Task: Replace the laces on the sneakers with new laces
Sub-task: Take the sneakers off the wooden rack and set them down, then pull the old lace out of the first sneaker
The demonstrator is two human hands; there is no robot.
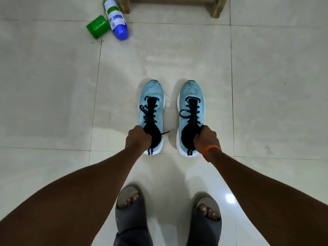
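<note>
Standing on the tiled floor (53, 103), the two sneakers sit side by side, just apart, toes away from the person. A spray bottle (116, 18) lies well apart, beyond them.

Left sneaker (152, 96): the left grip (137, 139) is closed on the collar near the heel. Right sneaker (191, 93): the right grip (206, 139) is closed on the collar likewise.

Expect low weight. The knit upper is soft and will collapse, while the sole is stiffer. Hold by the heel or sole.

The dark old laces (150, 112) are threaded and tied on both. They look thin and limp, so pinch each at its tip.
</note>
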